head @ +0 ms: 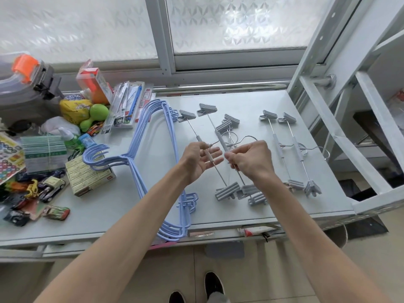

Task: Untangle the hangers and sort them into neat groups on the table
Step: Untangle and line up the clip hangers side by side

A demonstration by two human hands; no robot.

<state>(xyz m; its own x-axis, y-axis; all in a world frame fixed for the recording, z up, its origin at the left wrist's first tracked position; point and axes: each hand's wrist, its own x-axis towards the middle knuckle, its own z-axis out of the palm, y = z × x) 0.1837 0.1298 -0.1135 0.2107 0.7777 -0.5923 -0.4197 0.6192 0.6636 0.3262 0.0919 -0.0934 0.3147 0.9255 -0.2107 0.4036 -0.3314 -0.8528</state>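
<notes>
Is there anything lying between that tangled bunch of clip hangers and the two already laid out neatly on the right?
Nothing visible. Bare white tabletop separates the tangled grey clip hangers from the sorted pair of grey clip hangers.

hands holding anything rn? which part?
Both hands work the tangled clip hangers. The left hand is open, with a hanger's middle rod lying across its fingers. The right hand pinches a hanger near its mid-rod; exact contact is hidden.
</notes>
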